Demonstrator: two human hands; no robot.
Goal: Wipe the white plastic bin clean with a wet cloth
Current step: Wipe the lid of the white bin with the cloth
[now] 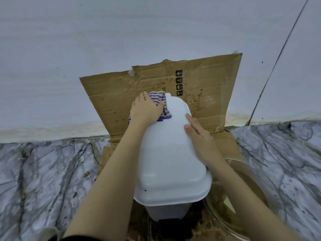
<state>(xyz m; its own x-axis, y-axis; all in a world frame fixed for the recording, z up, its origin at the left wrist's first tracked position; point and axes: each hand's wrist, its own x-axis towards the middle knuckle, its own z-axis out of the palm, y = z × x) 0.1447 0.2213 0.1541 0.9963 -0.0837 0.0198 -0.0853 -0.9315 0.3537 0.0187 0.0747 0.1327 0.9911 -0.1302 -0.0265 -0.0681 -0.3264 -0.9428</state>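
**Bin Top Wiped, Side Braced**

The white bin [170,153] is stood on stained cardboard [208,87] against the wall, a bowl [218,221] of murky water just beside it. A striped cloth [165,113] is bunched under the left hand [145,110], whose fingers are curled on it and pressed to the far corner of the lid. The right hand [199,138] is laid flat, fingers straight, against the bin's right side. The bin is judged light, hollow and smooth, likely slippery when wet and easily tipped; it is best steadied at the side or under the lid's rim.

White bin [172,153], striped cloth [160,105] atop.
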